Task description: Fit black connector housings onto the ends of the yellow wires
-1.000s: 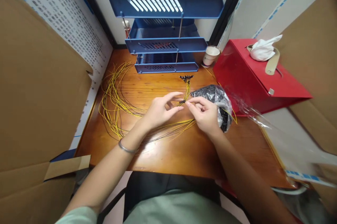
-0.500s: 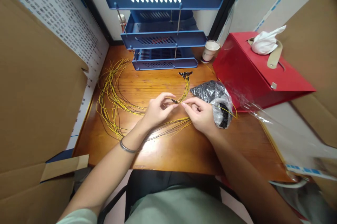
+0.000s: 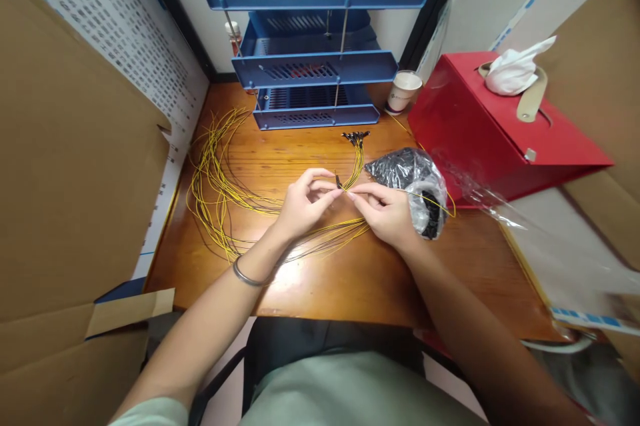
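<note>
Between my two hands is a small black connector [image 3: 339, 181], standing nearly upright. My left hand [image 3: 309, 203] pinches it between thumb and fingertips. A thin yellow wire [image 3: 425, 196] runs through the pinch of my right hand [image 3: 384, 211] and loops out to the right. The fingertips of both hands almost meet. Just beyond them lies a bunch of yellow wires [image 3: 358, 163] tipped with black connectors [image 3: 356, 138]. A big loose coil of yellow and dark wires [image 3: 210, 176] spreads over the table to the left, its strands passing under my hands.
A clear plastic bag [image 3: 400, 169] of small black parts sits beside my right hand. Behind it are a red tissue box [image 3: 470, 126] and a paper cup [image 3: 403, 93]. A blue tiered tray [image 3: 320, 69] stands at the back of the wooden table [image 3: 320, 289]. Cardboard [image 3: 65, 146] borders the left.
The black connector in my left fingers has turned from lying nearly flat to nearly upright. Both hands stay close together. The whole view has shifted slightly.
</note>
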A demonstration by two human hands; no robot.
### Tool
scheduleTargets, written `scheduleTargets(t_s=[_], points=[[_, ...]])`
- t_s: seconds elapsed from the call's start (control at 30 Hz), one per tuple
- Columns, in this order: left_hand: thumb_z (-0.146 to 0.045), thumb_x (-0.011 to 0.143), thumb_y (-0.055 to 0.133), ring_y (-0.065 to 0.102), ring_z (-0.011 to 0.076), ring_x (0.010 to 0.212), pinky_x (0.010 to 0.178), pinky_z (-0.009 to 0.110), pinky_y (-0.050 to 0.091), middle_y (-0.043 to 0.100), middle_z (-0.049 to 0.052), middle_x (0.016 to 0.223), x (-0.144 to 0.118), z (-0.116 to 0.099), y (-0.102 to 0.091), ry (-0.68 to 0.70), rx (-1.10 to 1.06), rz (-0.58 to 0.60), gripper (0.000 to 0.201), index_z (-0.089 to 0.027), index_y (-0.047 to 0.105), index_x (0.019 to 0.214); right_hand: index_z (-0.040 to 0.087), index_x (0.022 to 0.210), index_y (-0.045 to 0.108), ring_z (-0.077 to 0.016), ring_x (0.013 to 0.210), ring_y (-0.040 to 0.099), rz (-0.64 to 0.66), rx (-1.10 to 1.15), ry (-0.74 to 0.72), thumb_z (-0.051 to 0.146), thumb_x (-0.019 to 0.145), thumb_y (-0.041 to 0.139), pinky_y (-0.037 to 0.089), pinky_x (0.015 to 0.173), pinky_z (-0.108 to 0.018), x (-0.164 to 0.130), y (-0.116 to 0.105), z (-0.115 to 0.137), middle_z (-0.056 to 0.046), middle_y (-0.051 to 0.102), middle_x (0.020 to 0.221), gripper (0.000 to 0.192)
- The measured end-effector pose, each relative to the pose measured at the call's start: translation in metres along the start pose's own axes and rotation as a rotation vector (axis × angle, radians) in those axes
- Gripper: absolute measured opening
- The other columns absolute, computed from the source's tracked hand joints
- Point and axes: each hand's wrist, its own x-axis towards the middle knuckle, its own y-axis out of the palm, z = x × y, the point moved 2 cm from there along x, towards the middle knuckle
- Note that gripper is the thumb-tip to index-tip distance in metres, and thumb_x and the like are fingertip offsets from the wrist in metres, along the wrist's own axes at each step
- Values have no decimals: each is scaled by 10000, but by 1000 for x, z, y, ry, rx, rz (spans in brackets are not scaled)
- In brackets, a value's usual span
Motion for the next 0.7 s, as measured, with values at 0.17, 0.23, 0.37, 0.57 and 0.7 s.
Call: scheduleTargets(t_s=[0.17, 0.23, 0.37, 0.57, 0.7], points=[[-410, 821, 778, 696, 115, 639, 597, 205, 568, 780, 85, 931, 2, 0, 0, 21, -60, 43, 409, -134, 633, 1085, 173, 828, 783, -76, 433, 278, -3, -7, -11, 272, 857, 694, 276, 469, -249, 2, -2, 0, 92, 297, 474, 136], [-400, 834, 764, 686, 109, 617, 593, 206, 566, 779, 89, 897, 2, 0, 0, 37, -35, 57, 327, -118, 673, 973, 177, 839, 779, -80, 437, 284, -1, -10, -6, 285, 861, 688, 300, 482, -250, 3, -3, 0, 93, 282, 479, 143], [-391, 861, 736, 689, 107, 613, 617, 222, 574, 774, 96, 931, 2, 2, -2, 43, -45, 68, 323, -119, 678, 1024, 174, 855, 765, -85, 439, 300, -7, 1, -8, 295, 883, 653, 320, 493, -253, 3, -3, 0, 91, 283, 487, 167], [-382, 820, 772, 690, 123, 587, 581, 223, 554, 750, 64, 785, 2, 4, -2, -12, -37, 113, 313, -116, 678, 957, 165, 846, 777, -78, 438, 289, -7, 5, -6, 285, 875, 670, 297, 483, -251, 1, -1, -2, 91, 283, 485, 163], [-378, 812, 780, 684, 119, 579, 557, 212, 544, 741, 53, 749, 2, 4, -1, -5, -20, 120, 300, -114, 688, 923, 174, 845, 803, -78, 439, 285, 34, 2, -9, 282, 865, 673, 273, 464, -254, 1, 0, -1, 75, 368, 473, 170]])
